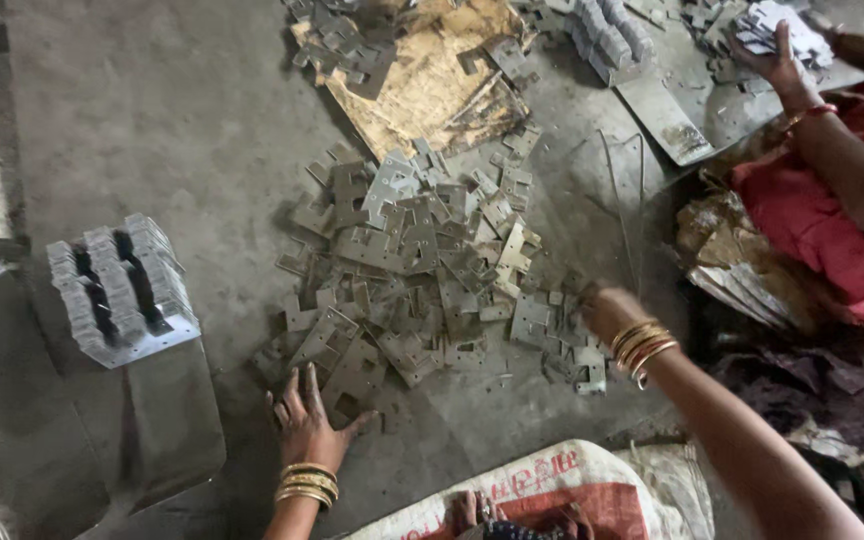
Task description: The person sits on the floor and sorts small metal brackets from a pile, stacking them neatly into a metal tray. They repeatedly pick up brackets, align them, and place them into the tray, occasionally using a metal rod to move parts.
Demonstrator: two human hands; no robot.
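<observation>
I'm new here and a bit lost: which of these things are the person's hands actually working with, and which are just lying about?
In hand:
- left hand on the floor, fingertips at the scattered metal plates
- right hand among the same plates

Lying about:
- stacked plates
- board
- printed sack
- co-worker's hand

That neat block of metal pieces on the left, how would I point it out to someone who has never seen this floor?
Start from the big scattered heap of flat metal plates in the middle of the concrete floor. Look left, past the person's left hand, to a dark sheet. On it sits the stacked block of plates: unlike the loose heap, its pieces stand packed on edge in tidy rows.
</observation>
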